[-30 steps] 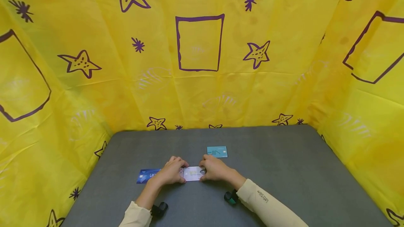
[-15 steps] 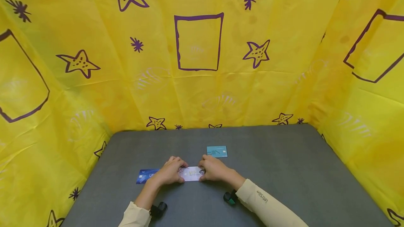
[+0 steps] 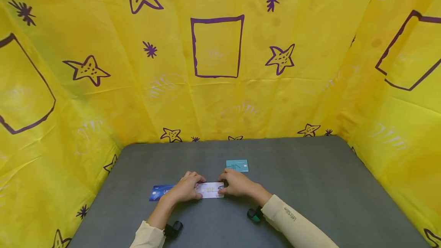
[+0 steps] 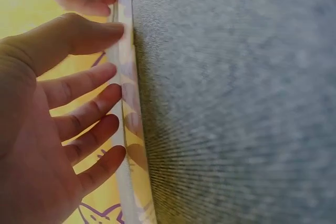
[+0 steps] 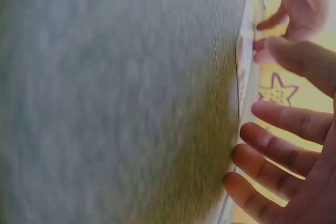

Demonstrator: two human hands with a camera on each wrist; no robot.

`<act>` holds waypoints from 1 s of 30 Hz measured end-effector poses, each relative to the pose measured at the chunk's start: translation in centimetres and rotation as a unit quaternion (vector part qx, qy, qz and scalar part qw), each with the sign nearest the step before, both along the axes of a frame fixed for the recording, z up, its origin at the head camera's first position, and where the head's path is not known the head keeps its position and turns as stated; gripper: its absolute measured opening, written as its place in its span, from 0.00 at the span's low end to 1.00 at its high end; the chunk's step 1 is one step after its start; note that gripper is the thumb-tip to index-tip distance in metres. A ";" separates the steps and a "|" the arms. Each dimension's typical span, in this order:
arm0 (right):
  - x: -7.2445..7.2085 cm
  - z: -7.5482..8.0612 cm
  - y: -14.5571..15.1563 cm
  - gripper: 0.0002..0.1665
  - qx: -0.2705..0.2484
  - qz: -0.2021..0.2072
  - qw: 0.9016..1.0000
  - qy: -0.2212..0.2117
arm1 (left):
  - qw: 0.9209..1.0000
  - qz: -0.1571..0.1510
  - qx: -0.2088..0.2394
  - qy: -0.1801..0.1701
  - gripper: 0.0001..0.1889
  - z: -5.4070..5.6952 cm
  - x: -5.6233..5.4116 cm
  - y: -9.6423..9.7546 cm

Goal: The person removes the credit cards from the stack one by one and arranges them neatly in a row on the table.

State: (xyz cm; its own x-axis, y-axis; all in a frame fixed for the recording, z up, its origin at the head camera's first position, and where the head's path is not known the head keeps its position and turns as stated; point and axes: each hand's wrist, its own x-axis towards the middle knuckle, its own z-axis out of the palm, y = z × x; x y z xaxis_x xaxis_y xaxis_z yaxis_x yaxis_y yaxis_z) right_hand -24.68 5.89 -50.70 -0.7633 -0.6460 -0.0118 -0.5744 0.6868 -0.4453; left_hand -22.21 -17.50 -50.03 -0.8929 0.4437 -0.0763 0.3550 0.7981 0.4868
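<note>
A white card [image 3: 211, 191] with pale gold VIP lettering lies flat on the grey table, a dark picture at its right end. My left hand [image 3: 187, 186] holds its left end, thumb at the near edge and index finger at the far edge. At the right end, my right hand [image 3: 237, 183] has thumb and index finger spread, the thumb touching the card or just beside it. In the right wrist view the other fingers [image 5: 273, 145] stand loosely apart. A blue card [image 3: 159, 193] lies left of the white one, partly hidden behind my left hand.
A teal card [image 3: 237, 165] lies beyond my right hand, its near left corner close to the knuckles. The grey table [image 3: 303, 179] reaches yellow cloth walls [image 3: 255, 95] printed with purple stars at the back and sides.
The white card has slid slightly left, covering a patterned strip beside my left fingers. My right hand has since loosened and shifted a little right, baring more of the card's right end.
</note>
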 end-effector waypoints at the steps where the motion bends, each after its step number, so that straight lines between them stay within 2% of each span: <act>1: -0.1 0.0 0.2 0.24 -0.005 -0.003 1.000 -0.005 | 1.000 0.003 0.006 0.000 0.21 0.0 0.0 0.0; 7: -0.9 0.2 1.2 0.25 -0.019 -0.023 0.999 -0.017 | 0.998 0.043 0.054 0.003 0.18 -0.2 -0.3 -0.3; 14: -1.4 0.7 2.2 0.24 -0.051 -0.035 0.998 -0.002 | 0.993 0.081 0.080 0.028 0.14 -0.3 -0.8 0.0; 20: -2.1 0.4 2.9 0.24 -0.057 -0.051 0.997 0.007 | 0.990 0.095 0.093 0.039 0.15 -0.3 -1.2 0.6; 25: -2.7 0.4 3.5 0.22 -0.065 -0.071 0.995 0.014 | 0.987 0.110 0.111 0.035 0.17 0.0 -1.8 1.3; 30: -3.2 0.5 4.1 0.23 -0.058 -0.094 0.994 0.019 | 0.987 0.101 0.121 0.028 0.20 0.1 -2.7 2.4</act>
State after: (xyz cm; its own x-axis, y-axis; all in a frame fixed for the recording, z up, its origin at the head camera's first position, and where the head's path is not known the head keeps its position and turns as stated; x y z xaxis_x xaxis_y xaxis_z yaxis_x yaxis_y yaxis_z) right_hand -27.90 10.00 -50.24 -0.8694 -0.4867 0.0855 -0.4581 0.7290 -0.5086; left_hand -24.88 -15.14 -49.94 -0.9646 0.2562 0.0617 0.2328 0.7185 0.6554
